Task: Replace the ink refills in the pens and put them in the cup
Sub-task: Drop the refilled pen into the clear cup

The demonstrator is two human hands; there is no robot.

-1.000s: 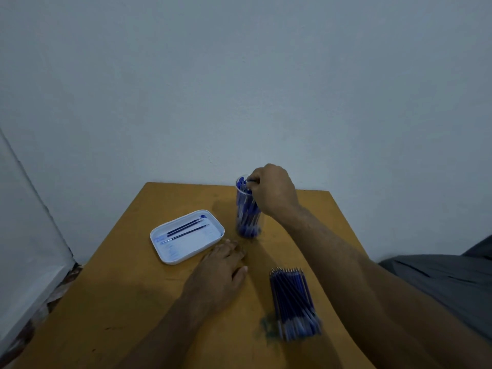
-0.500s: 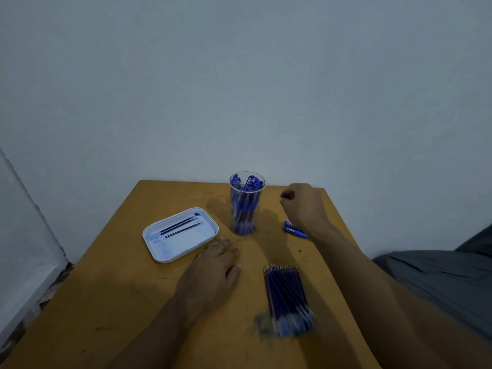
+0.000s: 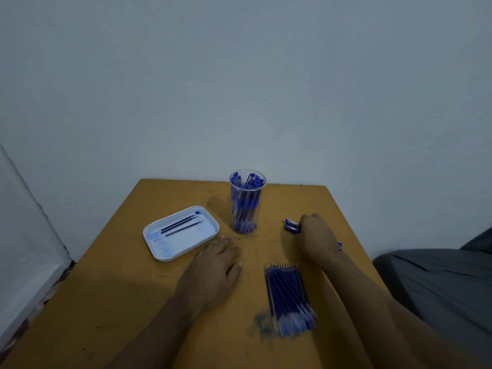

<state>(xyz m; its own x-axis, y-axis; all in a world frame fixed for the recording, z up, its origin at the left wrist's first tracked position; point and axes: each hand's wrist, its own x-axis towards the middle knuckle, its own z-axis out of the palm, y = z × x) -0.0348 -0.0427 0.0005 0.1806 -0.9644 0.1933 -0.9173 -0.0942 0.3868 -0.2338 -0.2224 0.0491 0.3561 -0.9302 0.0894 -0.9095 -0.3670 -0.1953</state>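
Observation:
A clear plastic cup [image 3: 235,206] stands at the back middle of the table, packed with blue capped pens [image 3: 249,182]. To its right, blue pens [image 3: 292,226] lie on the table. My right hand [image 3: 316,239] is down on them with its fingers curled over them. Their ends stick out on both sides of the hand. My left hand [image 3: 214,271] lies flat on the table in front of the cup, holding nothing. A bundle of blue ink refills [image 3: 288,296] lies near the front, between my forearms.
A white tray [image 3: 159,251] with two dark refills [image 3: 181,225] sits left of the cup. A blue ink stain [image 3: 262,324] marks the wooden table [image 3: 119,288] beside the bundle. A wall runs right behind the table. Grey fabric [image 3: 439,288] lies at the right edge.
My right hand left the cup's rim, moved right and came down onto the pens lying beside the cup. The left hand has stayed flat on the table.

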